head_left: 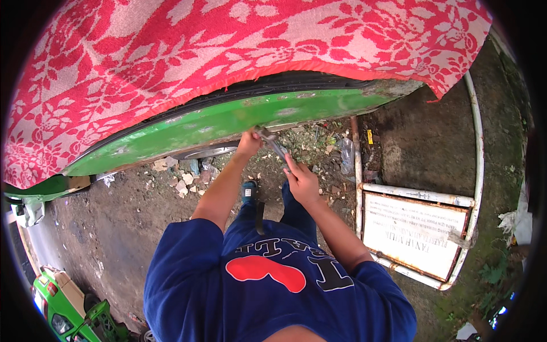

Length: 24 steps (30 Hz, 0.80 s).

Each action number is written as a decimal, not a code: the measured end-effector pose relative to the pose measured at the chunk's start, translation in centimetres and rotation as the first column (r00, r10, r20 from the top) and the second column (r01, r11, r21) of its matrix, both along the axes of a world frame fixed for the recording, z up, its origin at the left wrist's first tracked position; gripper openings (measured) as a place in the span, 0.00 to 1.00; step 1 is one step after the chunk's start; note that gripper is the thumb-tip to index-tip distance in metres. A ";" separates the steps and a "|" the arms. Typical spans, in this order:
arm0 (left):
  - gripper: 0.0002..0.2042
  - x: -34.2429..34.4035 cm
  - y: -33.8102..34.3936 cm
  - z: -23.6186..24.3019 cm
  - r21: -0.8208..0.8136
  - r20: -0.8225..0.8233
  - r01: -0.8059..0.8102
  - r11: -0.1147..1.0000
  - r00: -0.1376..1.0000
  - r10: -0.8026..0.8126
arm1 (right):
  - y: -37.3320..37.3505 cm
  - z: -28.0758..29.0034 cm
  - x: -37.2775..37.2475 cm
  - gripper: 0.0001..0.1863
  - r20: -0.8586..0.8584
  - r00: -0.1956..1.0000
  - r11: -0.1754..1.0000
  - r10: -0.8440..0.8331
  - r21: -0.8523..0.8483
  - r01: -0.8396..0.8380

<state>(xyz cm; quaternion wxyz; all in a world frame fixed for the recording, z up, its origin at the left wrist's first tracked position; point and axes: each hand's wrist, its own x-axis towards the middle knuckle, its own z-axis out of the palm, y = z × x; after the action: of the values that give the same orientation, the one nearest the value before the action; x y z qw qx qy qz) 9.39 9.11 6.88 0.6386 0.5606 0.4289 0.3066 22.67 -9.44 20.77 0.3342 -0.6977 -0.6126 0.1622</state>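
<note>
Against the lower edge of a green car body panel [216, 126], both my hands are at work. My right hand [302, 181] is closed on the handle end of a long grey metal tool [274, 145], perhaps a hammer; its kind is not clear. The tool slants up and left from that hand, its thicker end close to the panel. Beside that end, my left hand [249, 142] is closed, touching or nearly touching the panel. What its fingers grip is too small and hidden to name. Worn, pale patches mark the green paint.
A red and pink floral cloth [245, 40] drapes over the car. To the right stands a rusty white pipe frame with a sign board [416, 233]. Broken rubble [182, 185] and a wheel [211, 153] lie below the panel. Another green vehicle [68, 308] is at lower left.
</note>
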 end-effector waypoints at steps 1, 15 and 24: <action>0.07 -1.2 0.5 -1.2 0.095 -0.012 0.045 0.994 0.999 -0.044 | 0.1 -0.5 -0.2 0.28 0.013 1.000 0.999 0.025 -0.044 -0.024; 0.10 -5.3 -5.8 -1.4 0.487 -0.081 0.174 0.856 0.985 -0.154 | -6.2 -0.9 2.1 0.25 -0.329 0.902 0.957 -0.279 -0.179 0.230; 0.07 -2.7 -3.4 0.8 0.285 -0.083 0.206 0.936 0.978 -0.191 | -5.9 0.7 1.1 0.24 -0.308 0.918 0.954 -0.251 -0.238 0.181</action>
<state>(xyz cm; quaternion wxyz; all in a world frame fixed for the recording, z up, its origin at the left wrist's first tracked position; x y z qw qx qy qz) 6.67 5.74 7.72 0.5648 0.6971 0.3373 0.2852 23.74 -15.34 21.50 0.3755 -0.7541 -0.4457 0.3026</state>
